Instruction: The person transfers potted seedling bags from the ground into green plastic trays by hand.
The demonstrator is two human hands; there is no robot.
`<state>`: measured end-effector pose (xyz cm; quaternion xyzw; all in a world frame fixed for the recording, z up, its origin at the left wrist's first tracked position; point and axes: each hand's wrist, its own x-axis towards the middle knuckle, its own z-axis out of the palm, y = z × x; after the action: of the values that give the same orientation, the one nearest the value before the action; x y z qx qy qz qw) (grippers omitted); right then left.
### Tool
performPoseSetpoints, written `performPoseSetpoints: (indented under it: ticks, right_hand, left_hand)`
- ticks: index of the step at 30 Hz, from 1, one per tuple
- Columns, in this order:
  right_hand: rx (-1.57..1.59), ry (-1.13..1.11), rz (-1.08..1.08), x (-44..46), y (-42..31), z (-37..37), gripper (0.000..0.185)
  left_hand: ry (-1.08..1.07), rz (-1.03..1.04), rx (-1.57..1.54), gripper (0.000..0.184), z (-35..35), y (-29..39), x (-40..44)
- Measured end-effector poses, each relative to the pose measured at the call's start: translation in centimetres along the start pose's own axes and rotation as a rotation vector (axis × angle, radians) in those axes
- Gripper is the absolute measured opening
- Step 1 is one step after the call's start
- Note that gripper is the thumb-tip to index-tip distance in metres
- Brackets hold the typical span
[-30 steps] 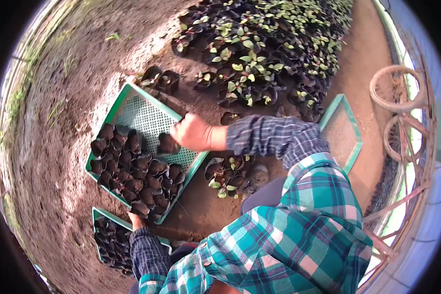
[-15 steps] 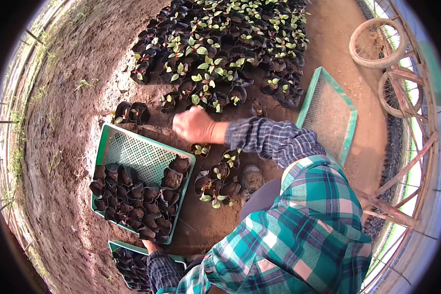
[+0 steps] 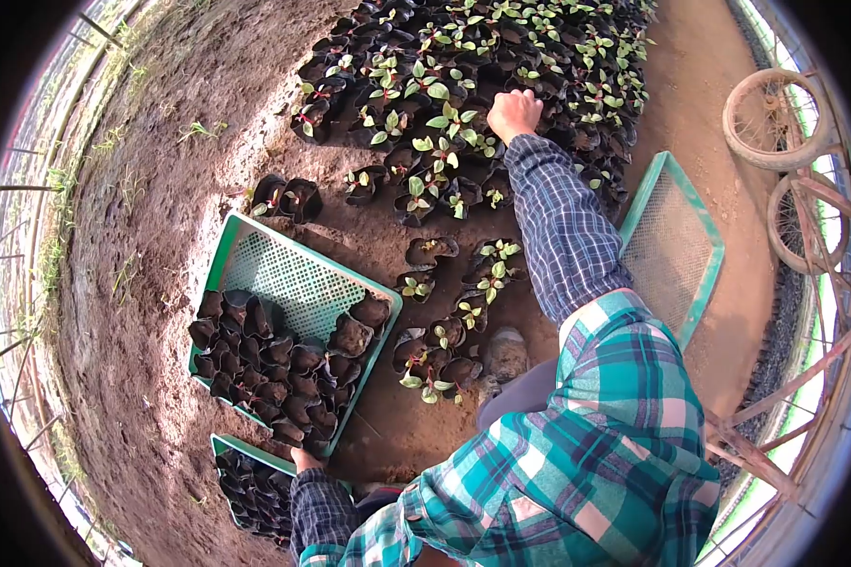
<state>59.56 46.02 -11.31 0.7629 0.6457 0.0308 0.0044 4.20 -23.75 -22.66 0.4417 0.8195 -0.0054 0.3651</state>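
My right hand [image 3: 515,115] is over the dense bed of potted seedlings [image 3: 444,121], its fingers curled; whether anything is in them I cannot make out. The seedlings have small green leaves and stand in black plastic bags of soil. My left hand [image 3: 304,460] is at the near edge of a green perforated tray [image 3: 288,276], fingers wrapped at its rim and partly hidden. Soil-filled black bags [image 3: 274,369] crowd the tray's near part, while its perforated floor shows at the far end. Between tray and bed stand a bag with a small seedling [image 3: 432,250] and several other potted seedlings [image 3: 435,364].
A second tray of black bags [image 3: 251,491] lies below the first, partly covered. To the right are a green-framed mesh screen [image 3: 671,250] and a rusty metal frame with wheels [image 3: 777,121]. My shoe [image 3: 506,354] is beside the loose pots. Bare soil lies left.
My right hand has moved away and to the right, from beside the loose pots to over the bed. A bag with a seedling shows where it was. The view has shifted; my left hand stays at the tray.
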Motion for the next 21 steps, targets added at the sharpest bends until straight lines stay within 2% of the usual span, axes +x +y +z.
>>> performPoseSetpoints:
  ticks: [2,3,6,8,9,10,11,14,15,18,19,21]
  right_hand:
    - [0.005,0.065,-0.054,0.0,-0.3,-0.2,0.024]
    - [0.014,0.102,-0.059,-0.3,-0.7,-0.8,0.023]
    - [-0.002,0.219,-0.117,-0.3,-1.5,-2.4,0.022]
    - [0.033,0.331,-0.211,-0.4,-2.5,-4.0,0.023]
    - [0.051,0.38,-0.262,-0.4,-3.3,-4.8,0.022]
    - [0.073,0.428,-0.317,-0.5,-4.3,-5.4,0.021]
    - [0.167,0.485,-0.407,-0.8,-5.2,-6.0,0.021]
    - [0.391,0.464,-0.55,-4.5,-10.2,-8.5,0.018]
    - [0.403,0.381,-0.604,-5.7,-11.8,-9.3,0.016]
    - [0.618,0.356,-0.807,-10.9,-17.3,-10.2,0.013]
    - [0.611,0.322,-0.894,-12.6,-19.1,-10.0,0.018]
    - [0.597,0.295,-1.044,-16.9,-22.2,-9.5,0.016]
  left_hand:
    - [-0.006,-0.092,-0.153,0.105,0.0,0.0,0.0]
    - [0.064,0.038,-0.089,0.106,-0.2,0.8,-0.4]
    - [-0.034,-0.17,-0.492,0.099,-2.1,5.4,-1.0]
    - [-0.058,-0.08,-0.483,0.069,-0.4,2.7,-0.1]
    - [-0.162,-0.375,-1.135,0.069,-1.1,4.4,0.5]
    - [-0.068,-0.774,-1.749,0.069,-1.8,6.1,1.0]
    - [-0.035,-0.81,-1.856,0.068,-1.4,5.9,1.9]
    - [-0.024,-0.693,-1.789,0.066,0.5,2.7,2.3]
    - [-0.012,-0.674,-1.774,0.066,1.2,2.0,2.5]
    - [0.028,-0.656,-1.769,0.064,1.9,1.1,2.5]
    - [0.043,-0.652,-1.77,0.064,2.0,0.9,2.4]
    - [0.047,-0.639,-1.764,0.063,2.0,0.9,2.4]
